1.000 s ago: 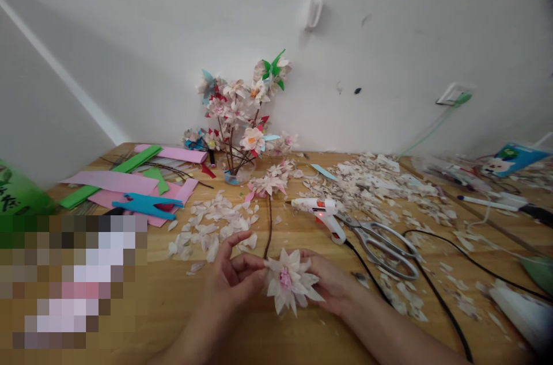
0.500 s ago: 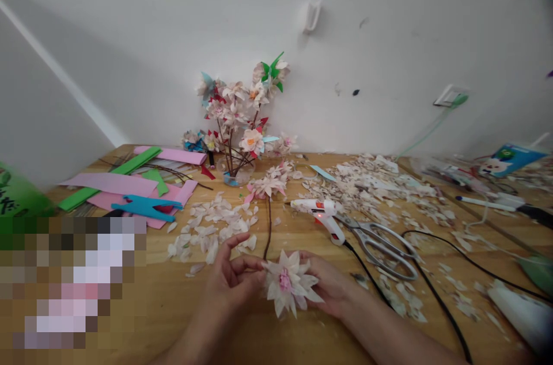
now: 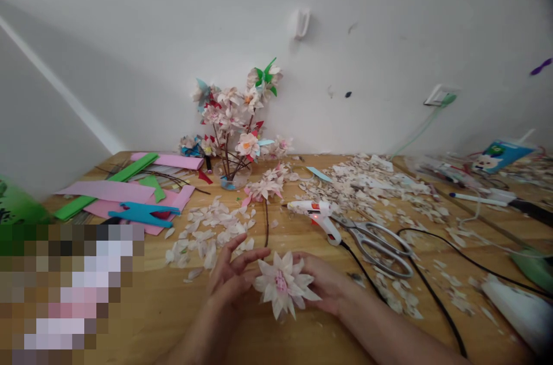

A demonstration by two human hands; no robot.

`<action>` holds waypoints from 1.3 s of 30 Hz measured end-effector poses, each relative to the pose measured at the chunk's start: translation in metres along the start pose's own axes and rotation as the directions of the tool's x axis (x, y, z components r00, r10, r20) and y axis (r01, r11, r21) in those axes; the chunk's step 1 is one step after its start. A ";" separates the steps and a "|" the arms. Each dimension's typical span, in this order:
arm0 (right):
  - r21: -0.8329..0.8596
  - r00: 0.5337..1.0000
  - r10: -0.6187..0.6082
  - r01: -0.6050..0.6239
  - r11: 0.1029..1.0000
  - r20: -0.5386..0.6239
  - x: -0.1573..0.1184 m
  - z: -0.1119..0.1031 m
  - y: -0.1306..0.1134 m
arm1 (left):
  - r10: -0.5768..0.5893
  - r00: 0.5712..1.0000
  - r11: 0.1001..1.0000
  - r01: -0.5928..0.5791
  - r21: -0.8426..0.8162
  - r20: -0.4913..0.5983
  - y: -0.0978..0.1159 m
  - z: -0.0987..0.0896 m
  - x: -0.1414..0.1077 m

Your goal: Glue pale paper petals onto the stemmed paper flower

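The right hand (image 3: 324, 283) grips the white flower (image 3: 285, 287) from the right and behind, its fingertips hidden by petals. The left hand (image 3: 233, 278) has its fingers loosely spread just beside the flower's left petals; contact is unclear. The flower sits between the hands, pink centre turned up. Beyond lie a stemmed blossom (image 3: 265, 186), loose petals (image 3: 207, 232), a glue gun (image 3: 317, 212) and scissors (image 3: 380, 247) on the desk (image 3: 173, 290).

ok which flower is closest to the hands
The white flower with the pink centre, between the left hand and right hand; the other flowers are farther back, toward the wall.
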State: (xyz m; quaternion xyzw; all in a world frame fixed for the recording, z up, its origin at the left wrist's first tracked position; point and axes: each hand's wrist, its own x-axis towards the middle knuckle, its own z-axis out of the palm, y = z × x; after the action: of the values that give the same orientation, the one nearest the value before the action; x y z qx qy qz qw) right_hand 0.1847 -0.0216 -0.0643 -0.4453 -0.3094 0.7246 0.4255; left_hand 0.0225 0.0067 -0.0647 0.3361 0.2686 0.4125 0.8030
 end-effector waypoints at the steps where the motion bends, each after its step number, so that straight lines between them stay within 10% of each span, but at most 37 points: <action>1: 0.017 1.000 0.004 -0.003 1.000 -0.029 0.000 0.000 0.000 | -0.007 1.000 1.000 0.007 -0.012 0.021 0.000 -0.001 0.000; 10: 0.025 0.988 -0.013 0.017 1.000 -0.153 -0.003 -0.001 -0.004 | -0.053 0.999 0.997 0.053 -0.049 0.008 0.000 0.001 -0.002; 14: -0.216 0.961 -0.210 0.170 0.961 -0.178 -0.006 0.002 -0.005 | 0.012 1.000 0.999 -0.012 -0.031 -0.021 0.014 0.001 -0.003; 20: -0.830 0.797 -0.603 0.355 0.431 0.029 -0.017 -0.002 -0.005 | 0.271 0.953 0.962 -0.265 0.060 -0.138 0.030 -0.013 0.009; 26: -0.920 0.747 -0.602 0.389 0.052 0.282 -0.024 -0.008 -0.007 | 0.449 0.890 0.871 -0.417 0.260 -0.076 0.039 -0.024 0.012; 35: -0.943 0.818 -0.544 0.305 0.134 0.187 -0.025 -0.008 -0.006 | 0.721 0.685 0.569 -0.499 0.654 -0.106 0.062 -0.048 0.023; 39: -0.919 0.781 -0.586 0.364 0.150 0.214 -0.029 -0.009 -0.009 | 0.619 0.785 0.350 -0.307 0.885 0.028 0.063 -0.051 0.024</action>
State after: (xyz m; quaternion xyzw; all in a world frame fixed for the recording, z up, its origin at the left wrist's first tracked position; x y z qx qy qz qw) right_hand 0.2033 -0.0427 -0.0492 -0.5504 -0.7451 0.1905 0.3249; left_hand -0.0318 0.0700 -0.0527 0.6783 0.4502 0.4840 0.3208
